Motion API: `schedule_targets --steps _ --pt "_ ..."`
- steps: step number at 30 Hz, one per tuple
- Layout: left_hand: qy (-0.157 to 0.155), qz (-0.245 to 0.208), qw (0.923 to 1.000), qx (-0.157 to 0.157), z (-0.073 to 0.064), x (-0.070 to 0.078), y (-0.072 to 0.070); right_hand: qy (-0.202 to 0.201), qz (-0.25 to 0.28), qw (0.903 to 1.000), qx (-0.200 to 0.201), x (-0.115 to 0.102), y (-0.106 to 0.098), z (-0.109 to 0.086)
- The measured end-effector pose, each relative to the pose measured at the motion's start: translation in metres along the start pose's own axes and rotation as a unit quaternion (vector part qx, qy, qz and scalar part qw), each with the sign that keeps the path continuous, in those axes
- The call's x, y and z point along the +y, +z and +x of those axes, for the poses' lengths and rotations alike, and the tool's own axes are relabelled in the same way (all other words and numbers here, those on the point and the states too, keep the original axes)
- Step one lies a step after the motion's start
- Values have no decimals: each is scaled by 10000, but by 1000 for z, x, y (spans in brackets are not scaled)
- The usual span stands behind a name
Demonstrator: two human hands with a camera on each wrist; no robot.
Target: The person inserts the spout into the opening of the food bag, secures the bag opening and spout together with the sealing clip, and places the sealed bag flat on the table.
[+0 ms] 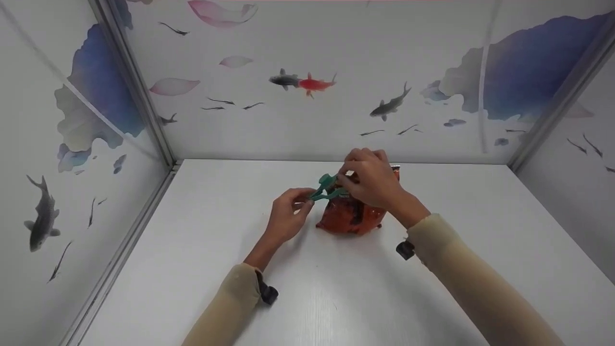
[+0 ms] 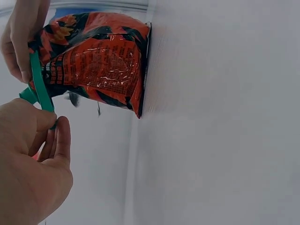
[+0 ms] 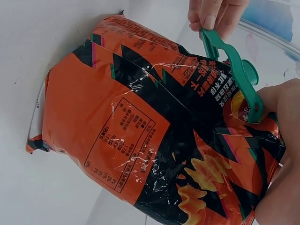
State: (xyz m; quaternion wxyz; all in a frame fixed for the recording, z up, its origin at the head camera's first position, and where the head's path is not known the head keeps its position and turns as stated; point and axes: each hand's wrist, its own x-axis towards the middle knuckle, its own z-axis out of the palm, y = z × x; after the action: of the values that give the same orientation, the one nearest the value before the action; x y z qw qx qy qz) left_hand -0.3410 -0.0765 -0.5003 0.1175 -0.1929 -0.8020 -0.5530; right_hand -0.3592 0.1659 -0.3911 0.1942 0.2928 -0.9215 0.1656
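Observation:
An orange and black snack bag (image 1: 343, 220) stands on the white table, its printed back showing in the right wrist view. Across its upper part lies a green bag clip (image 3: 239, 70) with a round cap on one arm. The clip's two arms are spread apart in the head view, with the top of the bag between them. My left hand (image 1: 287, 216) pinches the joined end of the clip between thumb and fingertips. With curled fingers, my right hand (image 1: 372, 178) grips the bag's top edge beside the clip's free end. Part of the bag's top is hidden behind that hand.
The white table (image 1: 216, 230) runs back to a white wall (image 1: 307, 129) printed with fish and petals. Side panels with metal frame posts (image 1: 137, 91) close in the left and right. Small black wrist cameras (image 1: 406, 250) sit at both sleeves.

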Motion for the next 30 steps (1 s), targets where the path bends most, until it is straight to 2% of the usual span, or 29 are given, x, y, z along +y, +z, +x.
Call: schedule_targets --steps 9,22,30 --pt "-96 -171 9998 58 1 1 5 -103 -102 9999 -39 -1 -1 -1" --pt "-335 -466 9983 -36 2 2 7 -333 9 9994 109 1 -1 -3" --pt "-482 -738 9961 -72 1 2 10 -247 122 9996 -91 4 -5 -5"
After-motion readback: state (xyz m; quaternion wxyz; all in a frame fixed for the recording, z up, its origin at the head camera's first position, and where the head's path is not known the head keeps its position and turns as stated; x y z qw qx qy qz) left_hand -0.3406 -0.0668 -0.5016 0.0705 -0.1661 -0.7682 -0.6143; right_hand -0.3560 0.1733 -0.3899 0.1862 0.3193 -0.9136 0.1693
